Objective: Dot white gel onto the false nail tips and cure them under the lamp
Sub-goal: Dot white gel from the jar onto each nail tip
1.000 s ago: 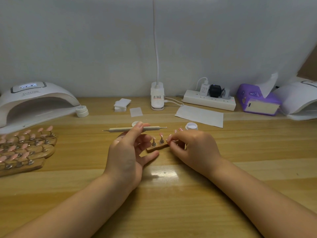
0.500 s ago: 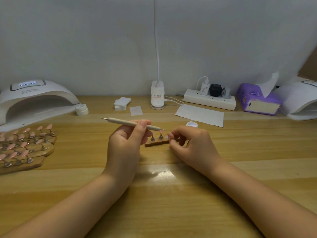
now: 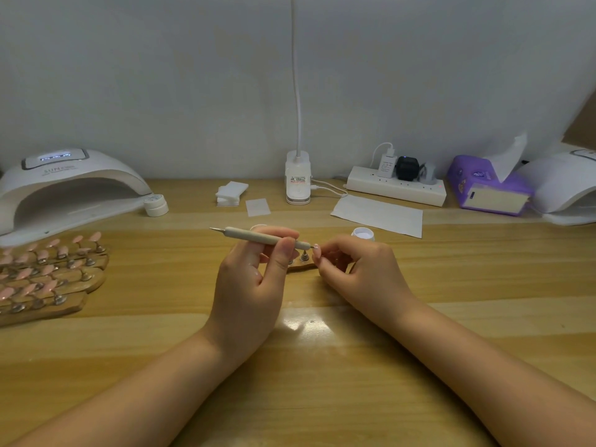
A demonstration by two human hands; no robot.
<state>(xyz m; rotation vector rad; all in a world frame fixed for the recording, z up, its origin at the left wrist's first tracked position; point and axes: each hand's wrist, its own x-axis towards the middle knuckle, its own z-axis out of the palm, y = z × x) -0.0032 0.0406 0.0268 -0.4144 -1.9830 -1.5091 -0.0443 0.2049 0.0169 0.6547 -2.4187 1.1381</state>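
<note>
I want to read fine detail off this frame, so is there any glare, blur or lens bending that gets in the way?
Head view: a bright glare patch sits on the table between the wrists; the wide lens bows the table's far edge and stretches the forearms; the dotting tool in the left hand is sharp, but the nail tip pinched by the right hand is too small to show dots.

Nail-art workstation: curing lamp [image 3: 64, 185], racked nail tips [image 3: 48, 272], wooden desk [image 3: 322, 382].

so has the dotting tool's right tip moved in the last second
Yes. The dotting tool tilted, its right tip dropping toward the wooden stand, now touching the nail tip the right hand holds.
</note>
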